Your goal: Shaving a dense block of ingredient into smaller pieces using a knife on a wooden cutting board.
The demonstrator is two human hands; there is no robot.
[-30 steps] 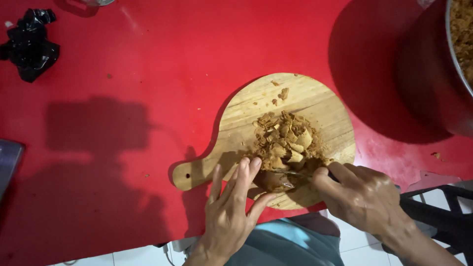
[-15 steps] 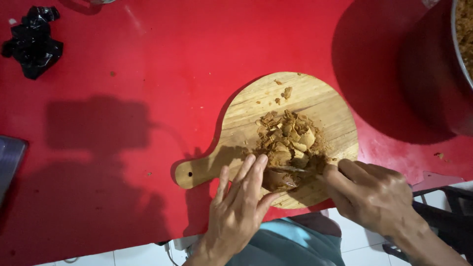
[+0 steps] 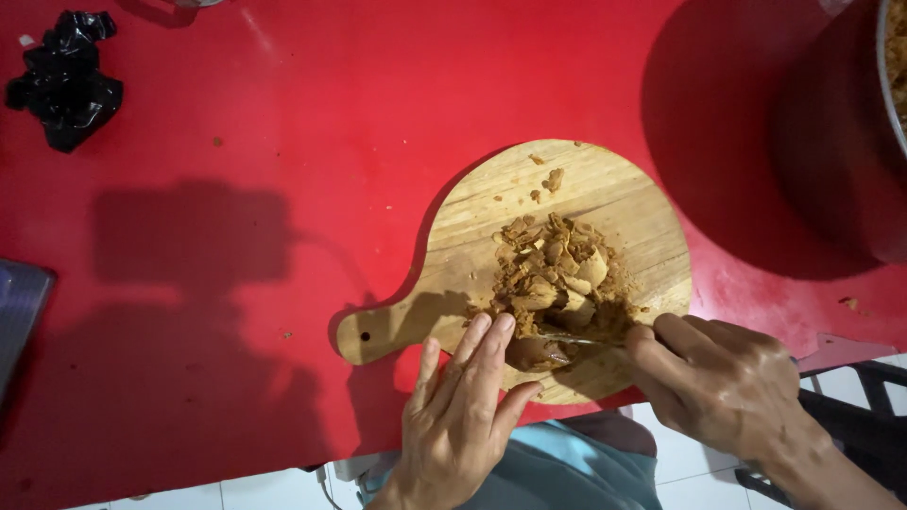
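Observation:
A round wooden cutting board (image 3: 472, 236) with a short handle lies on the red table (image 3: 283, 189). A pile of chopped brown chunks (image 3: 553, 269) sits on it. My left hand (image 3: 463, 411) presses its fingertips on a brown lump (image 3: 531, 351) at the board's near edge. My right hand (image 3: 723, 382) grips a knife (image 3: 578, 337), whose blade lies across that lump. A few crumbs (image 3: 551, 178) lie on the board's far side.
A large pot (image 3: 869, 142) with brown food stands at the far right. A crumpled black plastic bag (image 3: 64, 80) lies at the far left. A dark flat object (image 3: 17, 312) pokes in at the left edge. The table's near edge runs under my hands.
The hands stay on the lump, with the knife blade shifting slightly across it. The view has drifted a little.

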